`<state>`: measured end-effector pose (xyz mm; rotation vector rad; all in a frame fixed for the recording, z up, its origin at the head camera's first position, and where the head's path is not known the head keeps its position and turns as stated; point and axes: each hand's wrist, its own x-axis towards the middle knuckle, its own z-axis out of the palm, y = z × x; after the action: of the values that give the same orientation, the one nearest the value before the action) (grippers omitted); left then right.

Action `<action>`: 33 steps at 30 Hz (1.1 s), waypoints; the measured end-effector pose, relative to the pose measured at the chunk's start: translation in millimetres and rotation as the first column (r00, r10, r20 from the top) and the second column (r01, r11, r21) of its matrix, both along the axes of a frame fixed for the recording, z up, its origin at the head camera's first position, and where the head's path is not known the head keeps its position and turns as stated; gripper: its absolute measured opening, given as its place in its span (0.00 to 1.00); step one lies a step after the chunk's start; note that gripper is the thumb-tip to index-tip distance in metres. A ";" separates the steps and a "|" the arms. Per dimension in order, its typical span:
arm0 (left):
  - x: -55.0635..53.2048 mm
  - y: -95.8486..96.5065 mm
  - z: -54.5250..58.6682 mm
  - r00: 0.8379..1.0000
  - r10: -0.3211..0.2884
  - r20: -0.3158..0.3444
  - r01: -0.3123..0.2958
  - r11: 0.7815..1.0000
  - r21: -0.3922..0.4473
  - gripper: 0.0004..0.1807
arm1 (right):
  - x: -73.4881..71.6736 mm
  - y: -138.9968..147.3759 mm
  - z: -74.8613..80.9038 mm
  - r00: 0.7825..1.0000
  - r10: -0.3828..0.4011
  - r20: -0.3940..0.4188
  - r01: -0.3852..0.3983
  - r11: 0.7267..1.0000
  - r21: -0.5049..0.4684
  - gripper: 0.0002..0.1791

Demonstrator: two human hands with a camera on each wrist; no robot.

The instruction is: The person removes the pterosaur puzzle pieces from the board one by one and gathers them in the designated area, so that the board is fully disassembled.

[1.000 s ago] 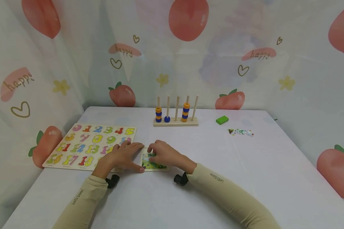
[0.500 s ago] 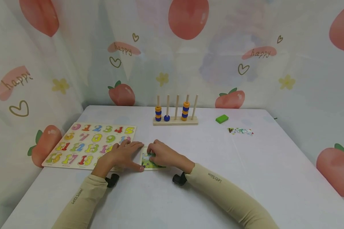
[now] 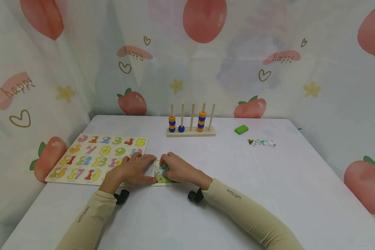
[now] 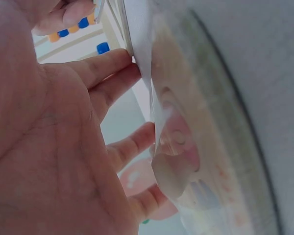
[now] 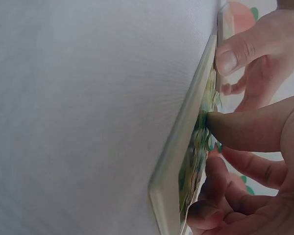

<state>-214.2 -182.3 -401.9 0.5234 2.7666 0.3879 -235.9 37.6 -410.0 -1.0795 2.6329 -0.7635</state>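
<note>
In the head view, a small picture puzzle board (image 3: 154, 184) with a pale rim and a green scene lies flat on the table. My left hand (image 3: 129, 172) has its fingers spread, with the thumb at the puzzle's lower left corner and a fingertip near its upper left. My right hand (image 3: 181, 170) bends over the puzzle and hides its right part. Seen from the right wrist, the right thumb (image 5: 245, 131) and curled fingers pinch a puzzle piece (image 5: 210, 139) at the board's surface; the piece's outline is partly hidden.
A number puzzle board (image 3: 97, 151) lies under and left of the left hand. Behind stands a wooden bead rack (image 3: 190, 133) with blue and orange beads. Farther right are a green block (image 3: 241, 129) and a strip of joined puzzle pieces (image 3: 261, 143). Printed cloth walls surround the table.
The left thumb has slid slightly up along the puzzle's left edge, away from the bottom corner. The right hand stays over the puzzle with hardly any shift.
</note>
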 end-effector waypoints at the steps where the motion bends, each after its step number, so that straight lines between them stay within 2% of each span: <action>1: 0.0 0.0 0.0 1.000 0.001 -0.003 -0.001 1.000 -0.001 0.49 | 0.0 0.0 0.1 1.000 0.002 -0.003 -0.002 1.000 -0.009 0.11; 6: 0.3 0.6 2.2 1.000 0.002 -0.004 -0.002 1.000 0.001 0.50 | -1.2 0.1 0.0 1.000 0.000 -0.010 -0.001 0.998 -0.066 0.08; 17: 1.7 -0.4 2.7 1.000 -0.004 -0.002 0.004 1.000 0.001 0.50 | -4.2 5.6 -1.9 0.997 -0.025 0.076 0.041 0.973 -0.225 0.04; 33: 1.3 0.3 3.4 1.000 0.006 0.015 -0.006 1.000 0.007 0.55 | -10.1 26.9 3.1 0.977 -0.114 0.182 0.165 0.942 -0.293 0.05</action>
<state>-212.9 -182.1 -398.6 0.5115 2.7537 0.4012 -246.0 64.5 -406.8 -0.8579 2.5261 -1.2698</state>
